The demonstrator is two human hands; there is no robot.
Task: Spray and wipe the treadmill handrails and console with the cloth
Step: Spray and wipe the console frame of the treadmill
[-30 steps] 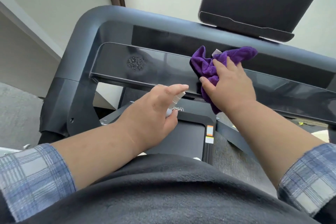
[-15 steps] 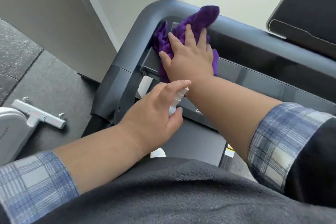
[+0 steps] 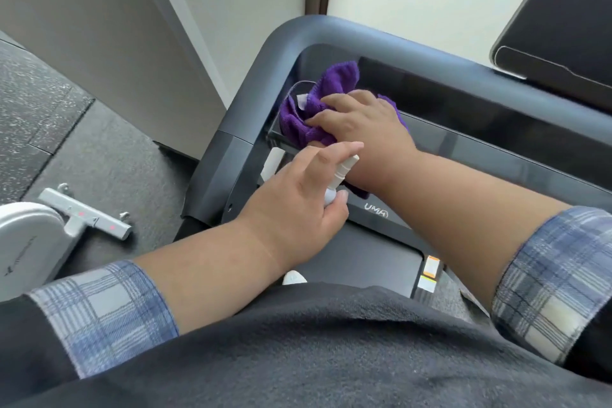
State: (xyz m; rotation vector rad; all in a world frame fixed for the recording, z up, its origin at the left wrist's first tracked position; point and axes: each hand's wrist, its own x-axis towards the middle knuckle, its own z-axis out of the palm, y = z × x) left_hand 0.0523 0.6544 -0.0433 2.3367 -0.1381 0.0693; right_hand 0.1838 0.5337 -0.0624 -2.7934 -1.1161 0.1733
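Right hand: the right hand (image 3: 361,124) reaches across the body, fingers bent over a bunched purple microfibre cloth (image 3: 309,116), holding it and pressing it down on the surface beneath.
Cloth: the purple microfibre cloth bulges out past the fingertips and rises beyond the knuckles. A small white tag shows just ahead of the index finger, and a fold of it shows under the wrist.
Console: the glossy black console panel (image 3: 496,156) stretches away on the wrist side of the right hand. The cloth lies on the panel's end, in the corner.
Handrail: the dark grey rounded handrail (image 3: 245,93) bends round just beyond the right hand's fingertips. Whether the cloth touches its inner face cannot be told.
Left hand: the left hand (image 3: 298,202) sits just below the right wrist, curled round a small white spray bottle (image 3: 342,172), index finger laid over the nozzle top and thumb against the bottle's body.
Spray bottle: its nozzle points toward the right wrist, very near it.
Sleeves: blue-and-grey plaid cuffs (image 3: 106,311) sit pushed back on both forearms.
Deck: the black treadmill deck (image 3: 361,258) lies under the left hand, with an orange-and-white label (image 3: 430,270) below the right forearm.
Floor: dark speckled rubber floor (image 3: 49,103) spreads outward from the left forearm, carrying a grey metal machine base (image 3: 29,242) with a short crossbar.
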